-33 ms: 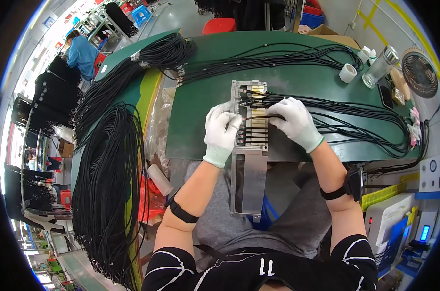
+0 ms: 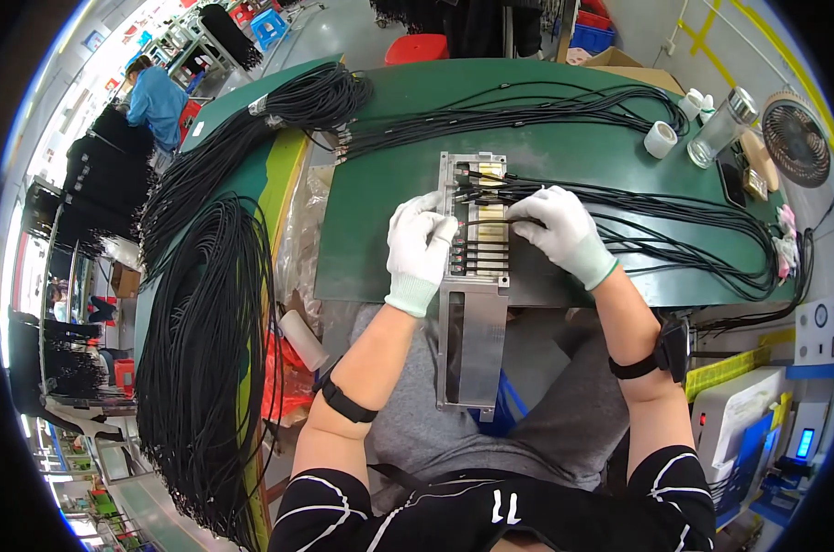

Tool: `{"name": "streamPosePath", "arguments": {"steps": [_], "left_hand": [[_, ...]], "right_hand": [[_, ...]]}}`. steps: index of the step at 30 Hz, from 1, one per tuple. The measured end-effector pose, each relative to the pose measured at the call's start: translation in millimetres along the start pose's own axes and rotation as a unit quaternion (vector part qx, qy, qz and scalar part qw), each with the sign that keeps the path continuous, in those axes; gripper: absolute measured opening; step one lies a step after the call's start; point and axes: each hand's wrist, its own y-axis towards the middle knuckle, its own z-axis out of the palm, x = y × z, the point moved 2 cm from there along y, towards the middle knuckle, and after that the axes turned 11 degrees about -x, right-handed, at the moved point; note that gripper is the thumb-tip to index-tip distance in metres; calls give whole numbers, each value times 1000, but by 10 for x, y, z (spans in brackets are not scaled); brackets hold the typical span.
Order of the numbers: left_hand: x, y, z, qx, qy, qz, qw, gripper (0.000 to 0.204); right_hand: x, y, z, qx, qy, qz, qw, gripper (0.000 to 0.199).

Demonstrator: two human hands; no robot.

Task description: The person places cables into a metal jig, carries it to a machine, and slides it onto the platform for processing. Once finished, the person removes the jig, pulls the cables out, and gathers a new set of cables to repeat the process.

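Note:
Across my thighs and the table's near edge lies a long silver metal fixture (image 2: pixel 475 345), with a row of slots holding several short black cable ends (image 2: pixel 484 255). My left hand (image 2: pixel 419 256), in a white glove, is closed at the fixture's left side, thumb and fingertips pinching the end of one black cable (image 2: pixel 491 222). That cable crosses the fixture to my right hand (image 2: pixel 564 237), also gloved, whose fingers pinch it at the right side. The connector itself is too small to make out at my left fingertips. Other black cables (image 2: pixel 647 200) run from the far slots rightward.
Thick bundles of black cable (image 2: pixel 205 359) hang at the left; another bundle (image 2: pixel 316 97) lies beyond. On the green table (image 2: pixel 380 212), the far right holds a tape roll (image 2: pixel 660 139), a glass bottle (image 2: pixel 720 127) and a fan (image 2: pixel 796 138). A person (image 2: pixel 155 103) sits far left.
My right hand and forearm have shifted very slightly to the right. The left hand, cable and fixture look the same.

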Motion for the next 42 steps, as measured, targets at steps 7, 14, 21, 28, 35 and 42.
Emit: {"name": "streamPosePath", "arguments": {"steps": [7,14,21,28,35,42], "left_hand": [[122,-30,-28,-45,19,-31,998,14],[100,13,-69,25,80,-23,996,16],[7,-54,52,38,80,30,996,20],[-206,-32,110,128,209,177,953,24],[-131,-61,111,101,158,171,967,23],[-22,-62,90,66,119,70,988,20]], "right_hand": [[-15,-31,41,51,-8,16,999,12],[27,-12,37,54,-79,-21,995,10],[83,-42,97,41,-108,-31,993,10],[-33,-10,17,-46,-105,-19,993,12],[-317,133,12,2,-254,6,967,14],[-340,121,90,-32,-177,-10,984,13]]}}
